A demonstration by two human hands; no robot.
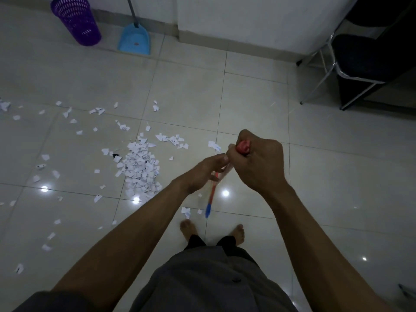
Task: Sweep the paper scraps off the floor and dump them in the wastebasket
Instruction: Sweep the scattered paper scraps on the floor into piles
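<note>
Plainly, in the head view, both hands grip one broom (208, 210): the right hand (256, 163) is curled tight round the red cap at its top; the left hand (203, 173) wraps the shaft just below; the shaft's long axis runs steeply down from the grip toward the feet, its head not visible; the scraps (140, 170) lie heaped left of the grip, strays spread further left; the left hand is nearer the heap, so the next stroke likely reaches leftward; dustpan (134, 40) and wastebasket (76, 21) stand well apart, ahead-left of the grip by the wall.
</note>
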